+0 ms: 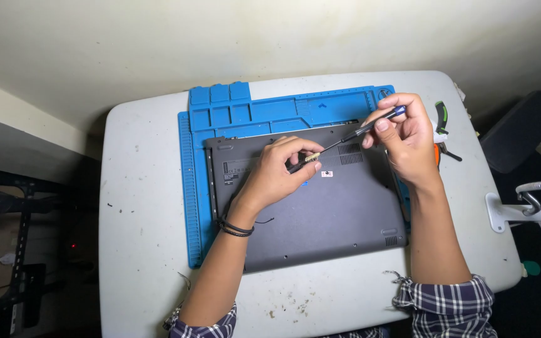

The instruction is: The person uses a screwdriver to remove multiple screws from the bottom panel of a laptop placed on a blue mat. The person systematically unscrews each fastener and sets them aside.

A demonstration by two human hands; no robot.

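Observation:
A dark grey laptop lies bottom side up on a blue work mat. My right hand holds a thin screwdriver by its blue-capped handle, slanting down to the left. My left hand rests on the laptop base and pinches the screwdriver's tip end between thumb and fingers. A black band circles my left wrist.
The mat sits on a white table with small marks. Pliers with green and orange handles lie at the table's right edge. A black chair and a white clamp arm stand to the right. A dark rack is at the left.

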